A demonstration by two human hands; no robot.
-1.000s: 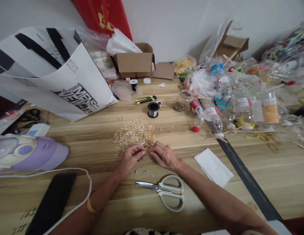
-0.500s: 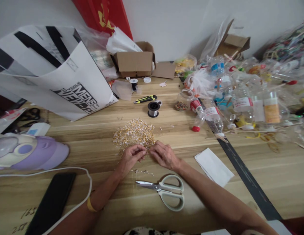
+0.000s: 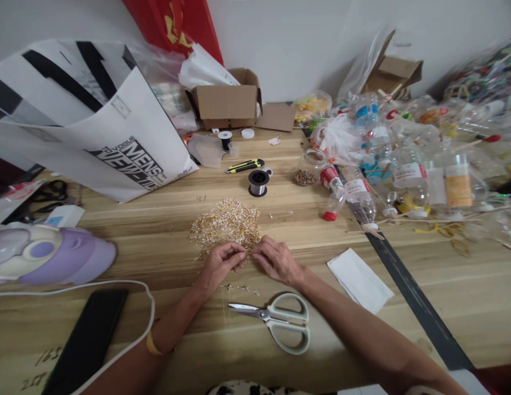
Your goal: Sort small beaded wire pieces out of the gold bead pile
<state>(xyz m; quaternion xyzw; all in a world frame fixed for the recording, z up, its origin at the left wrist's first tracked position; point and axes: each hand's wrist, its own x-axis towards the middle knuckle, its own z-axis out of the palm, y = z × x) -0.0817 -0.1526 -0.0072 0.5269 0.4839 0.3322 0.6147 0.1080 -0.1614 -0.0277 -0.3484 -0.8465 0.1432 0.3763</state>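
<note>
2 hands are meeting at the near edge of the gold bead pile; left hand and right hand are each pinching something too small to identify, so keeping both pinches low and close looks wise.

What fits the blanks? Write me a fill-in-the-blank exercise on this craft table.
1. Both hands, the left hand and the right hand, pinch at the near edge of the pile of ____ beads.
2. The ____ lie shut, nearer the person than the hands.
3. The wire spool stands beyond the ____.

Missing: gold; scissors; pile
</note>
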